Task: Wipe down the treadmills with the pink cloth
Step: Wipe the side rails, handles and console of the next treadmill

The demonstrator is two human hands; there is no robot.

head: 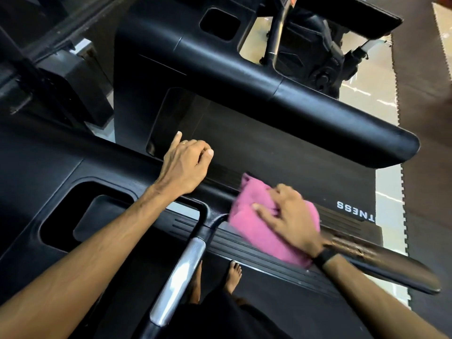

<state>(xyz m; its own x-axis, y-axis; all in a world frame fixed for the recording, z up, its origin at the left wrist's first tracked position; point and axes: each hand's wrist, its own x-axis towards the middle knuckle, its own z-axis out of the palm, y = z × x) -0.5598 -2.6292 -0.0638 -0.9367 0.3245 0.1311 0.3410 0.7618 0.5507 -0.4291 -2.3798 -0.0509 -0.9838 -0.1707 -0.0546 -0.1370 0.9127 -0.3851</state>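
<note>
My right hand (291, 218) presses the folded pink cloth (254, 223) flat against the near black handrail (381, 263) of the treadmill, fingers spread over the cloth. My left hand (186, 162) rests on the same rail further left, its fingers loosely curled and one finger pointing forward, holding nothing. Part of the cloth is hidden under my right hand. The rail to the right of the cloth shows a worn, brownish patch (347, 243).
A second black handrail (342, 123) runs across above the running belt (269, 152). A chrome grip bar (181, 272) rises at the bottom centre beside a recessed console tray (97, 216). My bare feet (233, 272) stand on the deck. Brown floor mats (430, 118) lie at right.
</note>
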